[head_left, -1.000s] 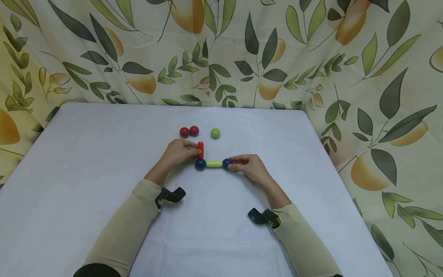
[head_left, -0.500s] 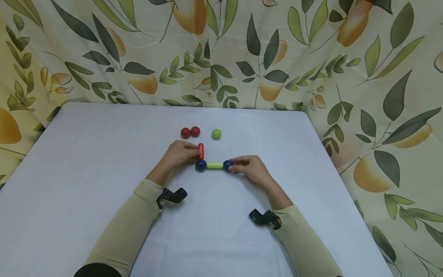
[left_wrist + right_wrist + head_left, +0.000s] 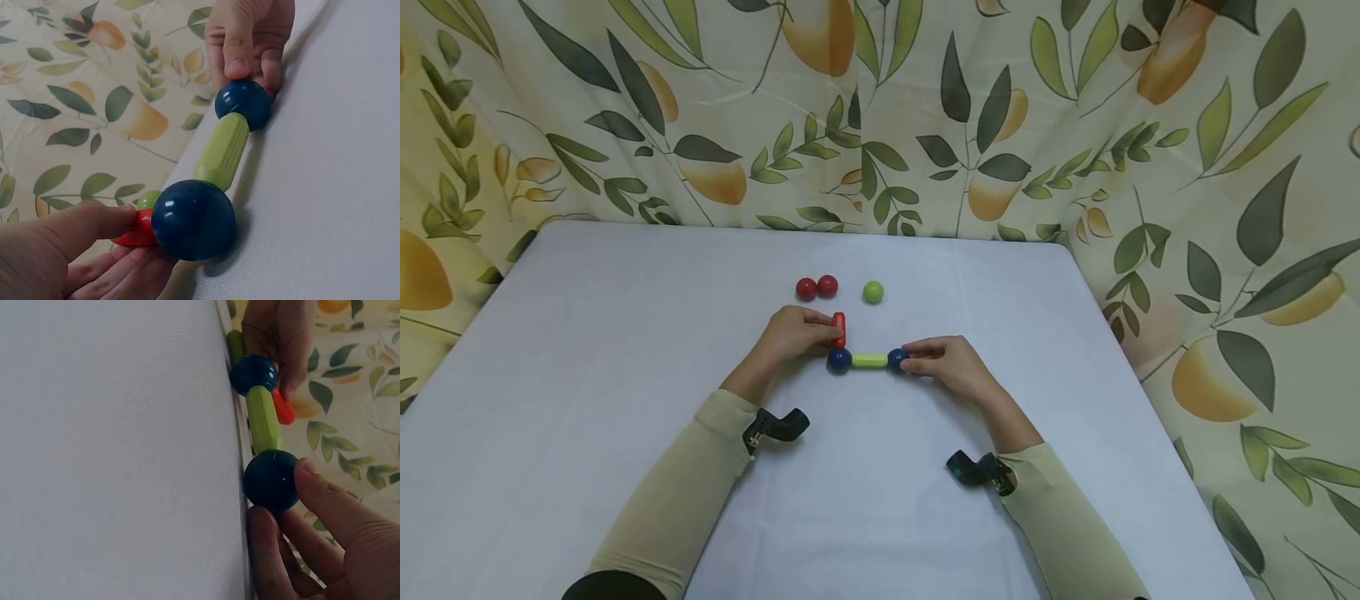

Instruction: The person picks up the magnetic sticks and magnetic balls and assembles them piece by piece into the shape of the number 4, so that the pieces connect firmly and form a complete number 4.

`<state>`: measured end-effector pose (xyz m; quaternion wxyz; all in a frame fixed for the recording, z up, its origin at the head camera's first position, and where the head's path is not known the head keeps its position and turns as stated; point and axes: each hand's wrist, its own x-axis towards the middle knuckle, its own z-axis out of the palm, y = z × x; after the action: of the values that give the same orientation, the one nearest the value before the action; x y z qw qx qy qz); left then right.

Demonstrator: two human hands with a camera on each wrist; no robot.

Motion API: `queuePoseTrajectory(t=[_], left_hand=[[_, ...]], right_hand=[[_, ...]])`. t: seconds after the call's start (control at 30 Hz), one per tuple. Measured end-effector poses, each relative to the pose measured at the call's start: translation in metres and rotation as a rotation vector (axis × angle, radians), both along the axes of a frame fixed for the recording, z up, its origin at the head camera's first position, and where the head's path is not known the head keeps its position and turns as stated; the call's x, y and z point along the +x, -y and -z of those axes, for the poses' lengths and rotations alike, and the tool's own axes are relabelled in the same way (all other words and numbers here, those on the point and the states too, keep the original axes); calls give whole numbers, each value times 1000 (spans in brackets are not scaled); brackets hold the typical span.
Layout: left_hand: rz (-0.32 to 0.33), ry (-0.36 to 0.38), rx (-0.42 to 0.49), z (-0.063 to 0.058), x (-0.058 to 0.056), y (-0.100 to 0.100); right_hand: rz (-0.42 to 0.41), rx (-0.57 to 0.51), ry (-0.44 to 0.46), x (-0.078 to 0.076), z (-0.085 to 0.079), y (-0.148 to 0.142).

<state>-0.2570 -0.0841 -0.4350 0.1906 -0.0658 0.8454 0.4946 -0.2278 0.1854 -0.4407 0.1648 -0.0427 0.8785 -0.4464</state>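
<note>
A yellow-green rod [image 3: 870,361] joins two dark blue balls, the left ball [image 3: 839,360] and the right ball [image 3: 897,359]. My left hand [image 3: 796,330] pinches a red rod [image 3: 839,330] between thumb and fingers; its near end meets the left ball. On the other side, my right hand [image 3: 953,367] holds the right ball, thumb and fingertips around it, as the right wrist view shows. Past the left ball in that view, part of another green piece [image 3: 235,345] shows near my left hand, mostly hidden.
Beyond my hands lie two red balls, the left one [image 3: 806,289] close beside the right one [image 3: 827,286]. A light green ball [image 3: 873,292] sits to their right. A white cloth covers the table [image 3: 865,500]; a leaf-patterned curtain [image 3: 895,100] hangs behind it.
The head view has shifted slightly, moving everything a little right and down. Both hands keep their holds, and the rods and balls stay in the same arrangement.
</note>
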Motion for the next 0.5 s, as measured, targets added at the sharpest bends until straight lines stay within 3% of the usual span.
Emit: queuePoseTrajectory(t=[0.5], left_hand=[[7,-8,-34,1,-1,5]], right_hand=[[-13,-13,-1,1,-1,2]])
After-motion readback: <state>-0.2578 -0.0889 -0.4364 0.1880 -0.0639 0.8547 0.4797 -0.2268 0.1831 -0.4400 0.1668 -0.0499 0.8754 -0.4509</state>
